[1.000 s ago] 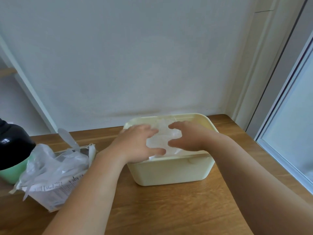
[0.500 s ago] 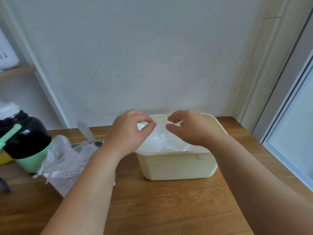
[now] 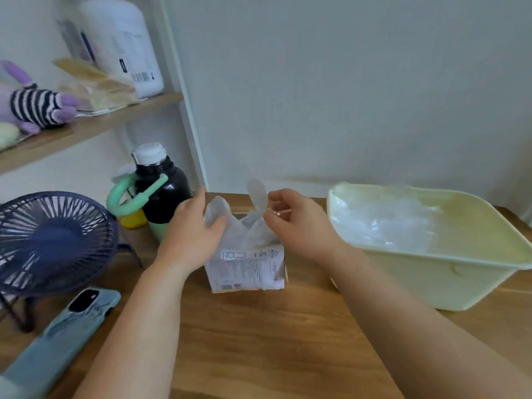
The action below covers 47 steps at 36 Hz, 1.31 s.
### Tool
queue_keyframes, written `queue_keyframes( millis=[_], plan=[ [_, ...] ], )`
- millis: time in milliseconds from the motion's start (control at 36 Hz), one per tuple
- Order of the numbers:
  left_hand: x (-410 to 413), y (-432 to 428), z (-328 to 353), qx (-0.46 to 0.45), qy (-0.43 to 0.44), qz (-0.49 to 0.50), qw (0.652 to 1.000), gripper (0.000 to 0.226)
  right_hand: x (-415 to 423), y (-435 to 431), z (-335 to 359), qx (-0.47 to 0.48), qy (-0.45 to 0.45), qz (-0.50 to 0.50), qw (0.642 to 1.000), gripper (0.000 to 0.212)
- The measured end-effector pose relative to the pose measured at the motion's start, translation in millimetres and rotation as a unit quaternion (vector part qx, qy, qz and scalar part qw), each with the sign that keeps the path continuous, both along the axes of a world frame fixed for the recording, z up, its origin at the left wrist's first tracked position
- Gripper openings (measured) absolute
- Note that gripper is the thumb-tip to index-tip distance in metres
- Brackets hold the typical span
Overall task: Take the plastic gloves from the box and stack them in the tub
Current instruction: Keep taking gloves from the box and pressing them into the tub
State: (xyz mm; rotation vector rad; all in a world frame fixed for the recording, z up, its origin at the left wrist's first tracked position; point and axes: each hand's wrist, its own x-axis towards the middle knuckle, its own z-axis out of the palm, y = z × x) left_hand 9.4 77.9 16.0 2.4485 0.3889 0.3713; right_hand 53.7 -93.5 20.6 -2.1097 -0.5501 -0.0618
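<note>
A small white printed glove box stands on the wooden table at centre, with clear plastic gloves bunching out of its top. My left hand pinches the left part of the gloves between thumb and fingers. At the right part of the gloves, my right hand has its fingertips closed on the plastic. The pale yellow tub sits to the right, with a layer of clear gloves lying inside it.
A black bottle with a green handle stands just left of the box. A dark blue desk fan and a phone in a light blue case lie at the left. A shelf with a toy and containers hangs above.
Both hands left the tub and moved left to the glove box. The view swung left, so the tub now sits at the right. Both hands now grip gloves at the box top.
</note>
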Motion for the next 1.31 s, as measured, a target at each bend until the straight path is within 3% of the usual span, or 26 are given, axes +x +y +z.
queue_keyframes(
  millis=[111, 222, 306, 444, 500, 583, 639, 750, 806, 889, 945, 1056, 1139, 1250, 1306],
  plan=[
    [6.6, 11.5, -12.1, -0.046, -0.009, 0.019, 0.999, 0.067, 2.2, 13.0, -5.4, -0.001, 0.017, 0.039, 0.999, 0.049],
    [8.7, 13.3, -13.7, -0.021, -0.096, 0.021, 0.995, 0.026, 5.9, 17.4, -10.6, -0.053, 0.021, 0.051, 0.997, 0.047],
    [11.9, 12.0, -10.5, -0.054, -0.176, 0.007, 0.983, 0.012, 8.2, 18.3, -11.5, -0.064, 0.026, 0.045, 0.997, 0.043],
    [14.3, 12.2, 5.3, -0.258, -0.337, 0.024, 0.905, 0.015, 11.6, 21.6, -12.6, -0.110, 0.018, 0.053, 0.992, 0.028],
    [12.3, 13.1, 14.3, -0.289, -0.388, 0.037, 0.874, 0.013, 13.2, 22.0, -12.8, -0.137, 0.007, 0.060, 0.989, 0.020],
    [8.3, 11.7, 23.0, -0.290, -0.431, 0.020, 0.854, 0.013, 13.0, 20.1, -10.4, -0.110, 0.018, 0.079, 0.991, 0.028],
    [6.0, 7.9, 24.2, -0.281, -0.431, -0.001, 0.857, 0.014, 9.5, 17.0, -4.5, -0.051, 0.040, 0.086, 0.994, 0.018],
    [1.9, -7.3, 28.0, -0.291, -0.405, -0.062, 0.864, 0.020, 4.3, 9.2, 10.2, 0.048, 0.049, 0.079, 0.995, 0.043],
    [0.6, -18.7, 32.7, -0.283, -0.376, -0.097, 0.877, 0.019, 2.6, 4.5, 16.9, 0.108, 0.049, 0.083, 0.990, 0.036],
    [-2.1, -36.2, 39.9, -0.263, -0.335, -0.154, 0.892, 0.017, -2.2, -4.2, 27.4, 0.183, 0.061, 0.100, 0.976, 0.006],
    [-4.3, -45.9, 42.8, -0.253, -0.302, -0.187, 0.900, 0.017, -5.1, -10.2, 33.5, 0.234, 0.120, 0.128, 0.956, 0.022],
    [-9.5, -63.8, 43.1, -0.287, -0.189, -0.273, 0.898, 0.018, -3.8, -29.6, 36.2, 0.226, 0.199, 0.150, 0.942, 0.049],
    [-9.8, -76.8, 41.1, -0.336, -0.123, -0.319, 0.878, 0.036, -4.0, -48.1, 33.2, 0.242, 0.184, 0.111, 0.946, 0.024],
    [-1.3, -88.3, 39.3, -0.435, -0.129, -0.287, 0.844, 0.039, -3.1, -72.5, 38.7, 0.382, 0.233, 0.090, 0.890, 0.015],
    [5.9, -93.9, 36.4, -0.414, -0.168, -0.238, 0.862, 0.038, -0.9, -86.6, 41.4, 0.415, 0.235, 0.081, 0.875, 0.016]
  ],
)
